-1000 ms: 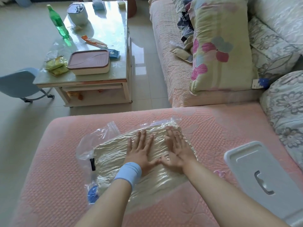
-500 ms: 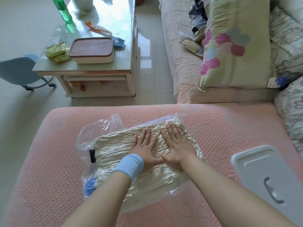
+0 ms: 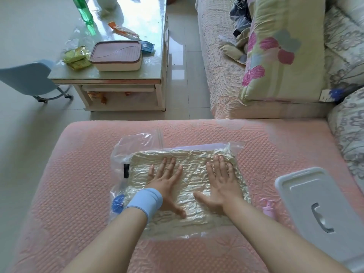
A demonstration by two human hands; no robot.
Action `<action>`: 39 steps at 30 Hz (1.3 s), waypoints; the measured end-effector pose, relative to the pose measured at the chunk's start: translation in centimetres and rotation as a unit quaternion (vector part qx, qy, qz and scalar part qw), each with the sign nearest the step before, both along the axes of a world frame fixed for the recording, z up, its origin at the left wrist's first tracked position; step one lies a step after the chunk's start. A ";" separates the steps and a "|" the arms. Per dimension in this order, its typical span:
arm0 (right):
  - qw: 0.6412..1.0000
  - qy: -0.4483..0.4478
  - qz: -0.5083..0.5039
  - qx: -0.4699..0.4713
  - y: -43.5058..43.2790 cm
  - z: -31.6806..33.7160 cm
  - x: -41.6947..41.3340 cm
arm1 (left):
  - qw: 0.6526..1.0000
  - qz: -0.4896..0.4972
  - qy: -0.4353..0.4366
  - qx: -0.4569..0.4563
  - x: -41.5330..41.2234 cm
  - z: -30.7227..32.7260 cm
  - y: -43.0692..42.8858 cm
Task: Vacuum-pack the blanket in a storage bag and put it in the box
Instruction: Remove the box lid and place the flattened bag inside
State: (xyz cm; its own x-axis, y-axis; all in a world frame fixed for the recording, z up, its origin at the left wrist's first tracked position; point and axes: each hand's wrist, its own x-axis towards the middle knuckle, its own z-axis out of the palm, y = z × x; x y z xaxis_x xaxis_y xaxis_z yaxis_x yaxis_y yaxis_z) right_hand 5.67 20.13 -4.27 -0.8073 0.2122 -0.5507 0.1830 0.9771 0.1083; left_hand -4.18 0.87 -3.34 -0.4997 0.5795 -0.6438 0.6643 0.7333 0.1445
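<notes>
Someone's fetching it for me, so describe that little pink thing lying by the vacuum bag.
On the pink quilted cushion, the flattened storage bag lies left of a grey lid. The small pink object sits in the gap between them: smooth plastic, unlike the textured fabric under it.

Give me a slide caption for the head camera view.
Left hand and right hand press flat on the blanket inside a clear storage bag on the pink sofa.

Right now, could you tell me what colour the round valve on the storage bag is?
Blue; the valve shows best in the head view.
</notes>
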 end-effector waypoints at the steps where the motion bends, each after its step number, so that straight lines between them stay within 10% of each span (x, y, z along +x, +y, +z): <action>1: 1.000 -0.001 -0.007 -0.013 -0.1 -0.2 0.7 | 1.000 -0.004 0.005 -0.003 0.4 0.0 0.0; 20: 1.000 0.002 -0.005 0.028 -0.3 -5.4 -2.2 | 0.999 0.034 0.006 0.024 -0.7 -3.7 1.0; 25: 0.998 -0.006 0.058 -0.018 -2.7 -2.2 -3.4 | 0.982 0.030 0.178 -0.052 -0.5 -0.3 -4.7; 28: 0.983 -0.047 0.123 -0.131 -4.9 -1.6 -4.3 | 0.988 0.026 0.136 -0.070 -0.8 -0.6 -5.7; 39: 0.989 -0.089 0.085 -0.088 -6.4 -5.9 -5.5 | 0.993 0.058 0.060 -0.086 -1.7 -5.6 -4.9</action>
State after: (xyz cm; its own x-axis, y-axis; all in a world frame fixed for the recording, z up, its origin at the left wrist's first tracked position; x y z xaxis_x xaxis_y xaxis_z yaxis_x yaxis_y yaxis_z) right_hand 0.18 13.74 -10.19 -0.7099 -0.0293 -0.7037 0.0080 0.9987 -0.0496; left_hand -5.86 -4.04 -8.90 -0.6350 0.4003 -0.6608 0.5796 0.8123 -0.0648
